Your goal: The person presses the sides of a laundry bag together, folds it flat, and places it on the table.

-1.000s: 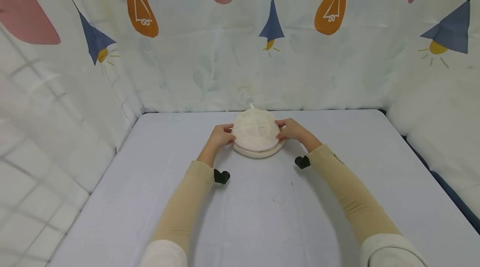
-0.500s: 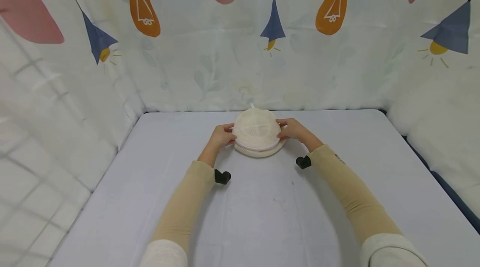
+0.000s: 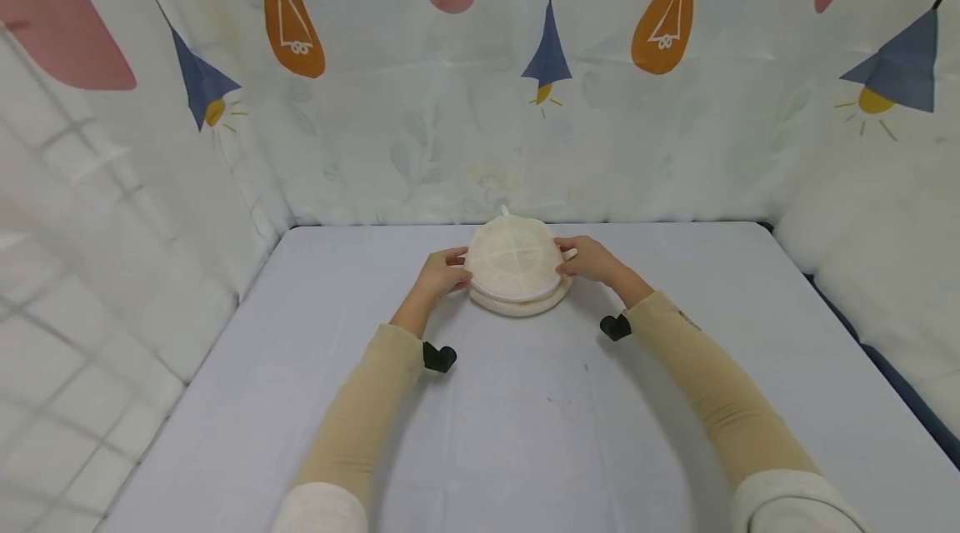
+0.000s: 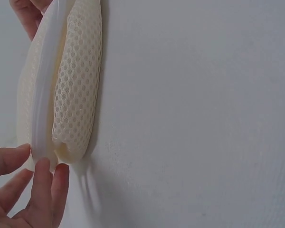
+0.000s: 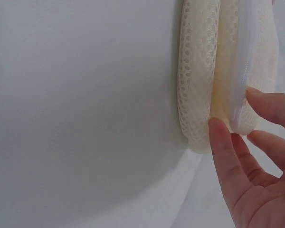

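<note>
A round cream mesh laundry bag (image 3: 513, 260) lies on the white table near its far edge, its two padded halves stacked. A white zipper band (image 4: 42, 104) runs between them, and a small white loop (image 3: 505, 211) sticks out at the far end. On the bag's left side, my left hand (image 3: 442, 271) pinches the rim of the upper half, thumb above and fingers below. My right hand (image 3: 588, 259) grips the opposite side the same way. In the right wrist view, its index fingertip (image 5: 218, 128) reaches into the gap between the two halves.
The white-covered table (image 3: 517, 433) spreads out in front of the bag. Behind it hangs a white curtain (image 3: 450, 141) printed with lamps and bulbs, meeting the table's far edge. More pale fabric (image 3: 885, 208) closes off the right side.
Both wrists have spread outward slightly, while the fingers stay on the bag's two sides. The bag lies in nearly the same spot.
</note>
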Action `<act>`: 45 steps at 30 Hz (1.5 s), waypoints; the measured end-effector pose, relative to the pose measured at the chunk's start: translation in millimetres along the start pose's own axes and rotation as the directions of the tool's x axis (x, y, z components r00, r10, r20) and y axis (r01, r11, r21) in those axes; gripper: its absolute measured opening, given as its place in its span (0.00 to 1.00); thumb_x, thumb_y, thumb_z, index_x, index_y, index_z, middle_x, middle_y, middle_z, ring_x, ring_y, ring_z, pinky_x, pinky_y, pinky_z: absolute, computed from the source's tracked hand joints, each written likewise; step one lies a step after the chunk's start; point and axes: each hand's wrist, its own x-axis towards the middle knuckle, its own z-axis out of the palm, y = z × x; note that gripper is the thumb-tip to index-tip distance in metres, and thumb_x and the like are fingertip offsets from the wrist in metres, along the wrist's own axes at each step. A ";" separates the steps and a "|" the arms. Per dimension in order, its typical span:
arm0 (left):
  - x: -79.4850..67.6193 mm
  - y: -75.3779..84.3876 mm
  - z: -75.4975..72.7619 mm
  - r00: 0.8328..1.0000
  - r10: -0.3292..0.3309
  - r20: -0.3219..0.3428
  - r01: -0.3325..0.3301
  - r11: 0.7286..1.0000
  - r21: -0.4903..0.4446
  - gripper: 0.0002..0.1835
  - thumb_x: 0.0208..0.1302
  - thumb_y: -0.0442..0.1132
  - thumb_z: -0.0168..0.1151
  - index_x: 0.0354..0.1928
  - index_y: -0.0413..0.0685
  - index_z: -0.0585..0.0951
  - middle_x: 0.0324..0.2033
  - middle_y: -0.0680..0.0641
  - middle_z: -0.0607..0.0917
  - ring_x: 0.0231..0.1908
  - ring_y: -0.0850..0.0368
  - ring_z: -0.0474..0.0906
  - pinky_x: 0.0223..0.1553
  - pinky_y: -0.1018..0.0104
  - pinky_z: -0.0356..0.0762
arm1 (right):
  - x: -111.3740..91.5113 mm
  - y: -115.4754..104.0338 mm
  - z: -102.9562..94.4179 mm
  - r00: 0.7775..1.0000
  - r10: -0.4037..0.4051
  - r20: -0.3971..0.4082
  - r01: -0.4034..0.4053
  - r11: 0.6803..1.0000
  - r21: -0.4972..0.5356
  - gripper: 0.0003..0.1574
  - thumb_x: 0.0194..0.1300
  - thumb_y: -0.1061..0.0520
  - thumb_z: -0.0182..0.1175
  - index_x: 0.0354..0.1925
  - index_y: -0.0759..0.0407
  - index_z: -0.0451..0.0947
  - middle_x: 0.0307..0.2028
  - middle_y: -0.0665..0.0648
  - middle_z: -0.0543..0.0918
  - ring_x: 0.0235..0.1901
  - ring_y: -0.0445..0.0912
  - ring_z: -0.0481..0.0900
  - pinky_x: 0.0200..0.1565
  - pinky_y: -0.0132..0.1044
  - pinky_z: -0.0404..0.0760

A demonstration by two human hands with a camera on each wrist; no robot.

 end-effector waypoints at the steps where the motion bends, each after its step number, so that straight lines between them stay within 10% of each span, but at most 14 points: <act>1: -0.2 -0.2 -0.8 1.000 0.005 0.003 -0.005 1.000 0.009 0.33 0.56 0.24 0.60 0.65 0.46 0.68 0.57 0.41 0.71 0.44 0.51 0.75 0.45 0.63 0.78 | -0.3 0.6 0.3 1.000 -0.011 -0.003 0.011 1.000 -0.011 0.42 0.60 0.60 0.61 0.69 0.60 0.56 0.61 0.64 0.67 0.44 0.49 0.75 0.44 0.38 0.75; 27: -2.6 -2.2 -12.9 0.977 0.212 0.025 -0.210 0.938 0.276 0.31 0.60 0.44 0.63 0.66 0.56 0.66 0.64 0.48 0.66 0.59 0.49 0.67 0.55 0.54 0.70 | -21.4 -10.2 3.9 0.975 -0.218 -0.042 0.208 0.962 -0.177 0.33 0.68 0.52 0.55 0.67 0.59 0.61 0.64 0.65 0.62 0.57 0.58 0.66 0.53 0.52 0.70; 31: -3.9 -0.6 -9.3 0.949 0.312 0.047 -0.301 0.849 0.434 0.30 0.62 0.47 0.60 0.66 0.55 0.66 0.65 0.47 0.65 0.62 0.49 0.64 0.58 0.55 0.65 | -20.7 -10.7 5.3 0.970 -0.236 -0.059 0.221 0.956 -0.196 0.33 0.68 0.51 0.54 0.67 0.58 0.61 0.64 0.63 0.63 0.59 0.57 0.63 0.56 0.52 0.67; 37: -9.2 5.5 -3.9 0.902 0.406 0.148 -0.392 0.622 0.678 0.30 0.66 0.51 0.54 0.68 0.52 0.63 0.66 0.47 0.61 0.65 0.48 0.56 0.64 0.53 0.56 | -19.0 -10.9 7.1 0.950 -0.301 -0.089 0.273 0.933 -0.236 0.29 0.69 0.52 0.53 0.65 0.59 0.65 0.63 0.62 0.65 0.64 0.56 0.59 0.62 0.51 0.58; 45: -7.7 3.1 2.6 0.899 0.356 0.255 -0.402 0.442 0.802 0.32 0.69 0.55 0.47 0.71 0.51 0.56 0.70 0.48 0.54 0.68 0.48 0.47 0.63 0.46 0.55 | -17.3 -13.9 13.1 0.927 -0.372 -0.042 0.335 0.875 -0.350 0.31 0.70 0.52 0.51 0.68 0.58 0.60 0.66 0.61 0.62 0.66 0.55 0.56 0.64 0.50 0.57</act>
